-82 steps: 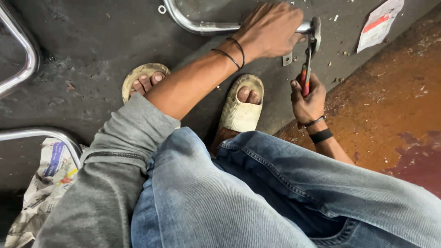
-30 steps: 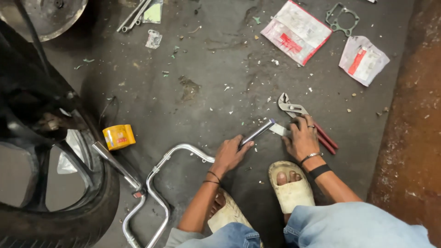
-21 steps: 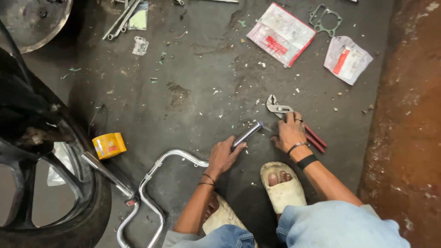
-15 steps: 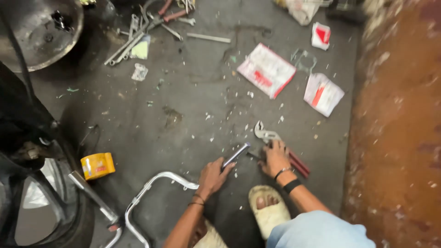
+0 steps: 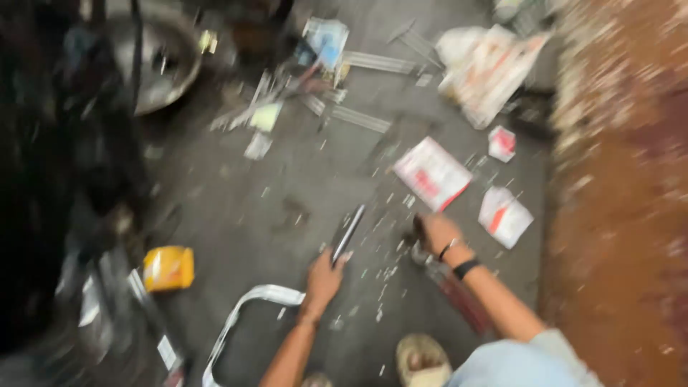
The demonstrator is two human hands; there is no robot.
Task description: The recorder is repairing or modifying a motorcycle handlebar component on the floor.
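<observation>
The picture is motion-blurred. My left hand [image 5: 324,279] is closed round the straight end of a bent chrome tube [image 5: 252,299], whose tip [image 5: 348,231] points away from me along the grey floor. My right hand [image 5: 436,232], with a black band on its wrist, rests on the floor a little to the right. It seems closed on red-handled pliers [image 5: 453,288], whose handles run back under my forearm. Small metal bits lie scattered between my hands.
A yellow box [image 5: 168,267] lies at the left beside a dark wheel [image 5: 50,215]. White-and-red packets [image 5: 432,174] [image 5: 504,215] lie beyond my right hand, with a plastic bag [image 5: 487,64], a metal dish [image 5: 161,61] and loose tools further off. Rust-brown floor [image 5: 623,215] runs along the right.
The view has swung up and forward and blurred, so more of the far floor shows. Both hands hold the same things and sit lower in the picture.
</observation>
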